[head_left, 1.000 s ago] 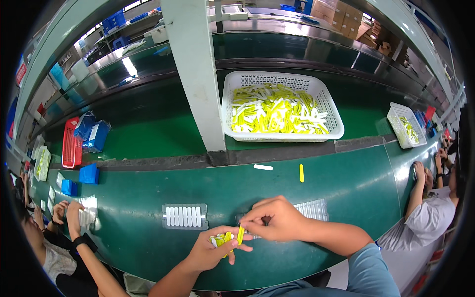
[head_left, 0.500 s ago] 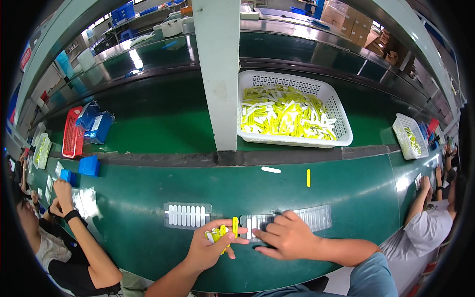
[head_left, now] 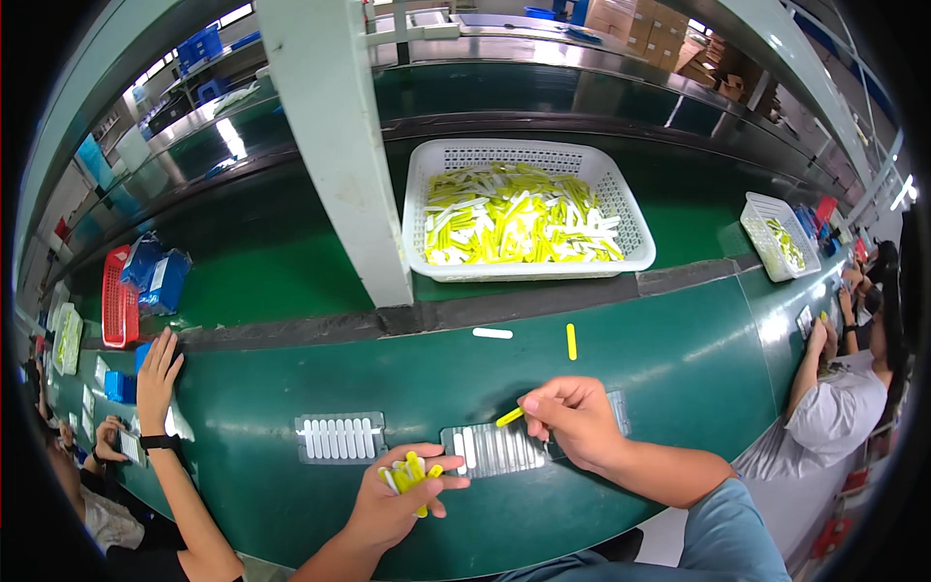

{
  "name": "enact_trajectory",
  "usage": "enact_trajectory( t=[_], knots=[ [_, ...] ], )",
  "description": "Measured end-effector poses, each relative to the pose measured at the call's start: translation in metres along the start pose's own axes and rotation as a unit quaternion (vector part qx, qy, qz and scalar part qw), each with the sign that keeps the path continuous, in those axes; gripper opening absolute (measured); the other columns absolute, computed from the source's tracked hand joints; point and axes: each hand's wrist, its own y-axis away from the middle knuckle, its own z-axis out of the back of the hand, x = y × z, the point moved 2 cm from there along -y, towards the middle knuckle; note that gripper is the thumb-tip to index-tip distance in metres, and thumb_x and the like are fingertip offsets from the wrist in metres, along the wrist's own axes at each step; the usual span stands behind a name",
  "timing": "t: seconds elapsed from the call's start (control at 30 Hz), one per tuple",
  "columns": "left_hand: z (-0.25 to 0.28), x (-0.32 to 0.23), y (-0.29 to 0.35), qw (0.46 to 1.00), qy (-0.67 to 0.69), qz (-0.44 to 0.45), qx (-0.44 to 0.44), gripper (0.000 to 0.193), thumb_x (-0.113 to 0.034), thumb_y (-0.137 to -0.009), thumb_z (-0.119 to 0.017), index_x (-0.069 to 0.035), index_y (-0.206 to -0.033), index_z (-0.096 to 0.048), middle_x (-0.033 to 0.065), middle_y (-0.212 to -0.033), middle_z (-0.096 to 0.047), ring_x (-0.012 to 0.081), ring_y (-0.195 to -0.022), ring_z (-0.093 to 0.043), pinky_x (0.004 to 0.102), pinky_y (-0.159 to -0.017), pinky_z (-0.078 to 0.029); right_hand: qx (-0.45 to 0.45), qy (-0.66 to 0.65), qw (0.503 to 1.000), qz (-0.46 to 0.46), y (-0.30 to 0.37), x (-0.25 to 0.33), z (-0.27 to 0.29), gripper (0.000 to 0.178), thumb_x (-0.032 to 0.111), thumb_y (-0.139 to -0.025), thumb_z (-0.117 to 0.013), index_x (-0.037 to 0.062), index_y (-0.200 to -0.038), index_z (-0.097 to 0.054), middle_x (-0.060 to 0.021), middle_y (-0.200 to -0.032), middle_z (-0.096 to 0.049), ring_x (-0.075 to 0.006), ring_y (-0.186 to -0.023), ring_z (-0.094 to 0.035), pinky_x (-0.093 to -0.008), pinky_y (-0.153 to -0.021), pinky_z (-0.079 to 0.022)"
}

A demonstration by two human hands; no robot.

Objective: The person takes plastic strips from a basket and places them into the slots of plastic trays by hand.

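My left hand [head_left: 393,500] is curled around a bunch of small round-ended plastic strips [head_left: 411,473], yellow and white, that poke out between its fingers. A single yellow strip [head_left: 509,417] is pinched between the thumb and fingertips of my right hand [head_left: 574,417], above a clear slotted tray [head_left: 504,449]. Two white strips [head_left: 465,451] lie side by side in that tray's left end; my right hand hides part of its right side. Left of it, a second clear tray [head_left: 339,438] holds a row of several white strips.
A white strip [head_left: 493,334] and a yellow strip [head_left: 571,341] lie loose on the green table [head_left: 669,369]. Behind the ledge stands a white basket [head_left: 531,274] heaped with strips, beside a grey post [head_left: 330,145]. Co-workers sit at both sides; one's hand [head_left: 155,383] reaches in left.
My right hand has risen off the tray and now holds a yellow strip. The left hand keeps its bunch. The view has shifted, and the left co-worker's arm has stretched forward.
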Motion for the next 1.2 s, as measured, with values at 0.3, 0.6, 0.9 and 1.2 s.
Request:
enact_trajectory(
  t=[0.3,0.6,0.9,1.2],
  knots=[
    [0.006,0.004,0.000,0.996,0.069,0.043,0.048,0.036,0.001,-0.099,-0.060,-0.001,-0.135,-0.056,0.0272,-0.134,-0.061,0.0394,-0.121,-0.065,0.0384,-0.088,-0.062,0.129,0.199,0.971,0.017,-0.010,0.010,-0.008,0.011,0.012,-0.094,-0.072,0.0030,-0.099,-0.075,-0.0052,-0.077,-0.073,-0.0089,-0.068,-0.061,-0.0266,-0.064,-0.049],
    [-0.001,0.002,-0.002,0.999,0.033,0.021,0.027,0.038,0.005,-0.099,-0.056,0.000,-0.136,-0.053,0.0287,-0.130,-0.063,0.0385,-0.114,-0.068,0.0451,-0.088,-0.063,0.179,0.599,0.753,0.204,-0.022,0.004,-0.034,0.050,0.019,-0.080,-0.075,0.0085,-0.128,-0.062,-0.0066,-0.076,-0.066,-0.0254,-0.080,-0.063,-0.0385,-0.081,-0.042],
    [-0.007,0.006,-0.001,0.993,0.055,0.054,0.087,0.053,0.003,-0.103,-0.052,-0.002,-0.153,-0.036,0.0262,-0.144,-0.053,0.0362,-0.131,-0.057,0.0486,-0.103,-0.055,0.152,0.544,0.712,0.416,-0.001,0.005,-0.036,0.034,0.027,-0.082,-0.079,0.0135,-0.112,-0.070,0.0012,-0.077,-0.056,-0.0186,-0.073,-0.053,-0.0348,-0.073,-0.035],
    [-0.002,-0.009,0.002,0.999,-0.031,-0.011,-0.032,0.043,0.008,-0.096,-0.053,0.003,-0.138,-0.049,0.0261,-0.116,-0.069,0.0279,-0.096,-0.073,0.0365,-0.068,-0.063,0.115,0.428,0.835,0.327,-0.009,0.029,-0.032,0.010,0.022,-0.081,-0.079,0.0151,-0.078,-0.073,0.0043,-0.064,-0.050,-0.0175,-0.066,-0.051,-0.0350,-0.072,-0.037]
  ],
)
